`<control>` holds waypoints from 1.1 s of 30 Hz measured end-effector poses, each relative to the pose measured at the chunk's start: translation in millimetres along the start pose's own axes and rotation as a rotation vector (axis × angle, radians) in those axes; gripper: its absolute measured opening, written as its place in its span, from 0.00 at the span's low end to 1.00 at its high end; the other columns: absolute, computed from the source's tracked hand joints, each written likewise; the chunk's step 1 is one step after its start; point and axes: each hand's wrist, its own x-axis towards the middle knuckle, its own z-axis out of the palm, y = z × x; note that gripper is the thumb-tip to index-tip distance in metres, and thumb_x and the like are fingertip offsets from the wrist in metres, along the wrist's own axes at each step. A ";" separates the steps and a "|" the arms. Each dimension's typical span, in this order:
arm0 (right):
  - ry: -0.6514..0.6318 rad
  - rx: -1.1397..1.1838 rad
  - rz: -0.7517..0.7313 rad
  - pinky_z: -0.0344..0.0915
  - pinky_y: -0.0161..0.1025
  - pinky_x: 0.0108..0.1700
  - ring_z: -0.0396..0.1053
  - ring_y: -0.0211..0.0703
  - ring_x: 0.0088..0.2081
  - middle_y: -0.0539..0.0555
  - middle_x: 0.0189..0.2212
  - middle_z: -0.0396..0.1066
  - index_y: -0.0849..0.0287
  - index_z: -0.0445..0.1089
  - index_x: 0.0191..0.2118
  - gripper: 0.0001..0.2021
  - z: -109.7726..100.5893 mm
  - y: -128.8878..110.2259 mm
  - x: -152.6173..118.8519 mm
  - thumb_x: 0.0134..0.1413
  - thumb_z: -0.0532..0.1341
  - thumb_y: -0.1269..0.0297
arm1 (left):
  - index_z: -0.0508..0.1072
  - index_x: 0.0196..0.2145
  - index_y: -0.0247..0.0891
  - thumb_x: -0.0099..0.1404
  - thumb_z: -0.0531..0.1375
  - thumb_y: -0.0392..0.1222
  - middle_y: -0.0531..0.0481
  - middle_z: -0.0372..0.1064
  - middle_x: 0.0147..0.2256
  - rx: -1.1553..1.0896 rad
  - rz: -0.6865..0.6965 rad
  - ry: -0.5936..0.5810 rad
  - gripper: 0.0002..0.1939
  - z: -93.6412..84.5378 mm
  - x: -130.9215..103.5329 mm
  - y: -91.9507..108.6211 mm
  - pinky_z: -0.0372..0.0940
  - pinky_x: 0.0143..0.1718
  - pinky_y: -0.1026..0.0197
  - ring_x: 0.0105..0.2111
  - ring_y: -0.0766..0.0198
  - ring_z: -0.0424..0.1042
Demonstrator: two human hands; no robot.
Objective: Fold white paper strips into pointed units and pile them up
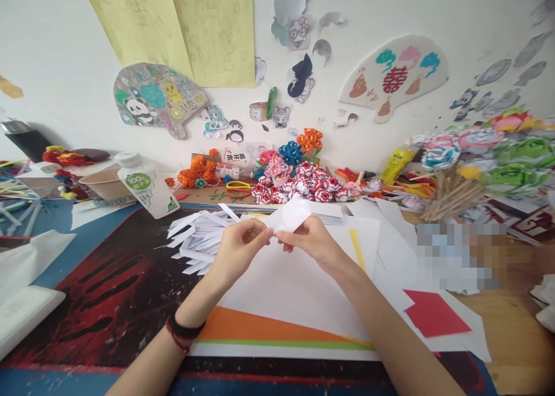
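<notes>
Between both hands is a white piece of paper [295, 212], raised above a stack of large paper sheets [299, 292]. My left hand [243, 244] pinches its lower left end with thumb and index finger. Close beside it, my right hand [307, 241] grips the paper with the thumb in front and the other fingers curled behind. The thumbs almost meet at the paper's lower edge. A loose heap of white paper strips [197, 240] lies just left of my left hand. Exactly how the held paper is folded is hard to make out.
Red-and-white paper flowers [303, 185] are heaped behind my hands. A white bottle [147, 185] stands at the back left, near a paper bowl [106, 185]. On the right lie a red paper piece [436, 314], a bundle of sticks [455, 193] and a yellow bottle [396, 163].
</notes>
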 end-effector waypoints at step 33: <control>0.061 -0.038 0.039 0.64 0.37 0.26 0.67 0.38 0.22 0.52 0.20 0.72 0.65 0.75 0.26 0.11 -6.3 0.0 1.8 0.38 0.71 0.62 | 0.66 0.26 0.38 0.64 0.55 0.39 0.54 0.62 0.22 0.455 0.301 0.184 0.08 8.8 -11.7 5.7 0.56 0.28 0.64 0.23 0.67 0.61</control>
